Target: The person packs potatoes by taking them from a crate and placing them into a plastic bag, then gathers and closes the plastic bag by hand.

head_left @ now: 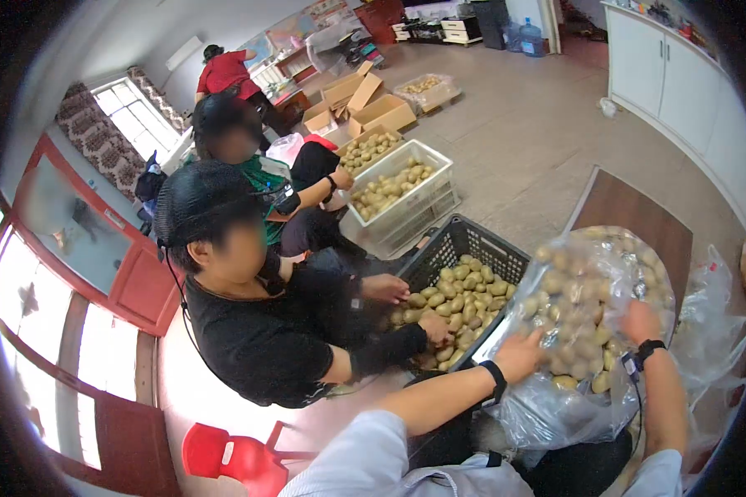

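A clear plastic bag [547, 418] full of brown-yellow oval fruits [568, 331], which look like kiwifruit, stands in front of me, part of it blurred. My left hand [520, 356] is closed on the near left side of the bag, its index finger against the plastic. On the bag's right side, my right hand [641, 323] grips the plastic, fingertips partly hidden. Left of the bag, a black crate [493, 240] holds more of these fruits. A co-worker's two hands [435, 329] are at the crate, one down among the fruits.
Beyond the crate stand a white crate [439, 170] of fruits and open cardboard boxes [381, 112]. Two people sit at my left; another stands farther back. A red chair [232, 460] is low left, loose plastic bags [709, 331] lie right, and a white cabinet [680, 83] lines the wall.
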Demonstrator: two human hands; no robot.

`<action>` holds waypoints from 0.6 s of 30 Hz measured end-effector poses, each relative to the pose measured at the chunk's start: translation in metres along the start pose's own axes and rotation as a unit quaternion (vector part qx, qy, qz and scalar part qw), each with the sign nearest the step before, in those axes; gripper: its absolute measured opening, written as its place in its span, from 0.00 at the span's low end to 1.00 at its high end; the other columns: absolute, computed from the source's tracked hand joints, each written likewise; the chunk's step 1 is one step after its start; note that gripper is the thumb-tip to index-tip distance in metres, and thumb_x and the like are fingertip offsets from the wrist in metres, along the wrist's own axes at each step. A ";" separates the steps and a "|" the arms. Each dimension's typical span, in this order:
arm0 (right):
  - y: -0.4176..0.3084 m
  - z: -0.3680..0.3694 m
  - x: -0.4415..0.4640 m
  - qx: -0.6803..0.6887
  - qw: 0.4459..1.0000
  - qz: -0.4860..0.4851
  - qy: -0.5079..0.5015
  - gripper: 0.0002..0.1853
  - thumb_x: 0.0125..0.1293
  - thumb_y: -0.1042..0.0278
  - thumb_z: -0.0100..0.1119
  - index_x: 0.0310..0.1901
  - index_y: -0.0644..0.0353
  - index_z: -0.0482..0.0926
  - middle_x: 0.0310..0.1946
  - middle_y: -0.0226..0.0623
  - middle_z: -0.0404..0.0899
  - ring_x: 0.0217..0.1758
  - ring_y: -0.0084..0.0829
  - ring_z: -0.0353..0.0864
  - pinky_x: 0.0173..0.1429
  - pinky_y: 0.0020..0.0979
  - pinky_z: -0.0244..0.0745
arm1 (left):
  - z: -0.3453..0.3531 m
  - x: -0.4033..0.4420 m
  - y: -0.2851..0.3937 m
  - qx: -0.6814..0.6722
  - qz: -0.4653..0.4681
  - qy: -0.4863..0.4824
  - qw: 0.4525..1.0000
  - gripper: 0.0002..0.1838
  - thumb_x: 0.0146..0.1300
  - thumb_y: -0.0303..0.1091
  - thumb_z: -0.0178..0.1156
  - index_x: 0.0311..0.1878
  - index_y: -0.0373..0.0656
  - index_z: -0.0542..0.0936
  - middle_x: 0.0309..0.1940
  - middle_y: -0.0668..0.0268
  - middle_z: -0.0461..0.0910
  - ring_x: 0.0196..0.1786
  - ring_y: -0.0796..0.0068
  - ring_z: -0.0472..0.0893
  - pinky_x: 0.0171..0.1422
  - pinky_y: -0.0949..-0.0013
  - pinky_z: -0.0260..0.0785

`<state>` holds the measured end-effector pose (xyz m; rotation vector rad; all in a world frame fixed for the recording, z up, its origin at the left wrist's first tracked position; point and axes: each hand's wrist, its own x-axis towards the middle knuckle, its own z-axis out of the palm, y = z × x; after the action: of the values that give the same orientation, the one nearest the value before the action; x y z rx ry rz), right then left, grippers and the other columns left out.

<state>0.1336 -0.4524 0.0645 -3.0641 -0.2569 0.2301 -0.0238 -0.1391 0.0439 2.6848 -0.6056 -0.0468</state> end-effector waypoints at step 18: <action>0.067 -0.017 0.071 0.151 0.961 0.121 0.200 0.26 0.60 0.74 0.46 0.63 0.68 0.67 0.60 0.58 0.70 0.66 0.52 0.68 0.69 0.43 0.63 | -0.022 0.017 -0.017 -0.035 -0.169 -0.131 0.976 0.29 0.55 0.52 0.62 0.58 0.48 0.77 0.71 0.47 0.57 0.57 0.48 0.78 0.58 0.52 0.72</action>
<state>0.2158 -0.5075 0.0668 -2.7458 0.1609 -0.3125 0.0011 -0.1239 0.0589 2.7015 -0.2068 -0.5104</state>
